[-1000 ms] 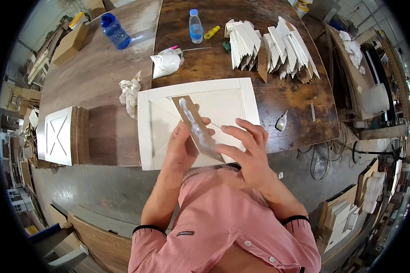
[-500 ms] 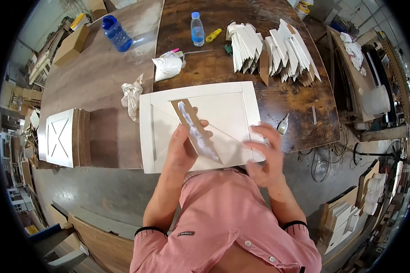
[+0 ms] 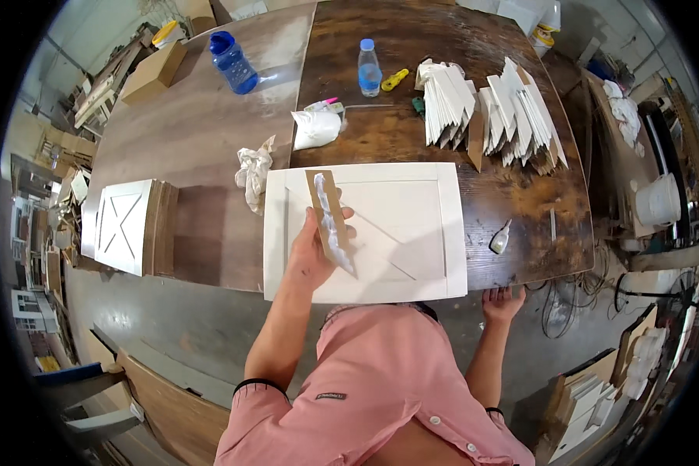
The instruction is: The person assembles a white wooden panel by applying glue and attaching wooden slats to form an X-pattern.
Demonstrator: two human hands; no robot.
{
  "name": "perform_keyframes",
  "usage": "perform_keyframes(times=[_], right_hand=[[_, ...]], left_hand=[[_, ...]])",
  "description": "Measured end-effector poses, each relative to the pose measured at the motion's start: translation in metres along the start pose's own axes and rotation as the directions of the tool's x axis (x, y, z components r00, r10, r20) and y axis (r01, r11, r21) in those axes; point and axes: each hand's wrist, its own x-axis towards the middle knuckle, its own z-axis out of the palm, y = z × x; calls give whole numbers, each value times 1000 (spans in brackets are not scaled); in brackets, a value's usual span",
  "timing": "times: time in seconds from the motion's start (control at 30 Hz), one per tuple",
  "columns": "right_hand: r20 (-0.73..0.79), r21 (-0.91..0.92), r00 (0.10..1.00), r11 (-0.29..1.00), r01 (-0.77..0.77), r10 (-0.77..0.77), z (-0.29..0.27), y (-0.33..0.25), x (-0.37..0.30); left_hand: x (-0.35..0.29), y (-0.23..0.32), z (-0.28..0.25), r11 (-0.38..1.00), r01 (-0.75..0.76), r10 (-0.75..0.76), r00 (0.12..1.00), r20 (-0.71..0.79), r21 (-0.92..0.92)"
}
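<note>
Left hand (image 3: 309, 252): fingers closed on brown strip (image 3: 336, 210) streaked with white paste (image 3: 328, 220), above left half of white framed panel (image 3: 412, 221). Right hand (image 3: 503, 304): right of panel, at worktop (image 3: 532, 252) edge; finger grip unclear.

Ahead of you, a blue jug (image 3: 234, 65), cardboard box (image 3: 154, 73) to its left, clear water bottle (image 3: 370, 74) to its right!

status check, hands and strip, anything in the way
Left hand holding strip over panel, white paste along strip. Right hand at table edge. Bottle right of panel, seems clear.
</note>
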Motion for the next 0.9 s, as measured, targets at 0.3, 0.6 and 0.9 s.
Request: perform_keyframes(times=[0.3, 0.6, 0.9], right_hand=[[-94, -136, 918, 919, 371, -385, 6, 0, -40], [991, -118, 122, 81, 990, -51, 162, 14, -230], [820, -562, 453, 642, 522, 350, 188, 32, -236]], left_hand=[[9, 4, 16, 994, -53, 53, 999, -1, 99], [5, -21, 43, 966, 58, -82, 993, 86, 251], [-3, -47, 54, 689, -272, 371, 929, -4, 671]])
